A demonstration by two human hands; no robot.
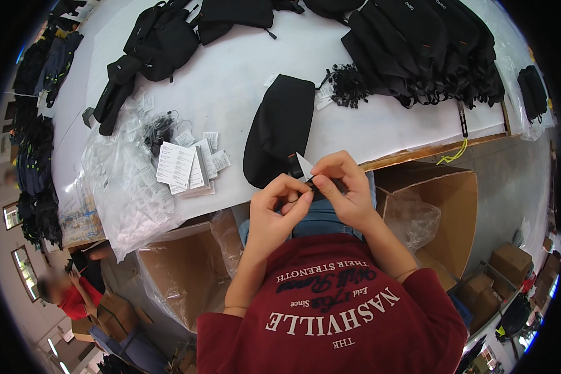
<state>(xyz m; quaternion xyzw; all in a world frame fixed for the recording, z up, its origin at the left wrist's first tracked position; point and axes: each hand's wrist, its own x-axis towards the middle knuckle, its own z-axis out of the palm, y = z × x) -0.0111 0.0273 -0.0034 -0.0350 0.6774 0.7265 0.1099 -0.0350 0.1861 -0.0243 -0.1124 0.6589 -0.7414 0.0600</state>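
Note:
A black fabric bag (279,128) lies at the table's near edge, in front of me. Against its near end, my right hand (345,190) pinches a white paper tag (304,166) between thumb and fingertips. Close beside it, my left hand (279,201) is closed, thumb pressed to the fingers; what it holds is small and hidden by them. A small brown-orange tab (292,157) shows on the bag next to the white tag. To the left lie several printed tags (176,166) in a loose pile, with a tangle of thin black cords (160,129) behind them.
Black bags (411,53) are stacked at the far right, beside a bunch of black cords (349,85). More black bags (162,47) lie far left. Clear plastic bags (121,187) drape over the left edge. Open cardboard boxes (455,218) stand below. A person (81,293) is at lower left.

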